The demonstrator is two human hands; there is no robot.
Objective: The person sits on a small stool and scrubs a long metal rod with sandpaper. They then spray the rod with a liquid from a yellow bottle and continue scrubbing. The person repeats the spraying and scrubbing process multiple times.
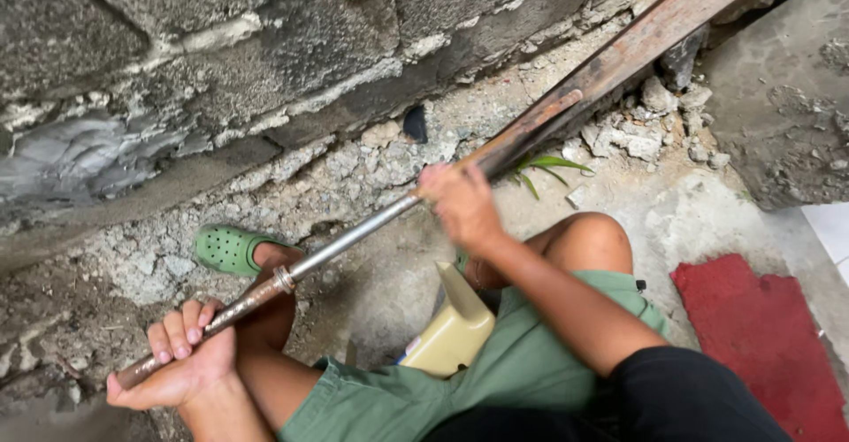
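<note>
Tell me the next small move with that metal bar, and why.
Probably slide the right hand a little down the metal bar toward the left hand before levering. Both hands grip the bar, which runs slanted along the block wall toward the rusty plank and broken rubble; the right hand sits close to the plank, where fingers could be pinched.

One package shows: a pale yellow plastic jug, squarish with an angled handle, wedged upright between the person's knees. A small label patch with blue and red sits low on its left side.
</note>
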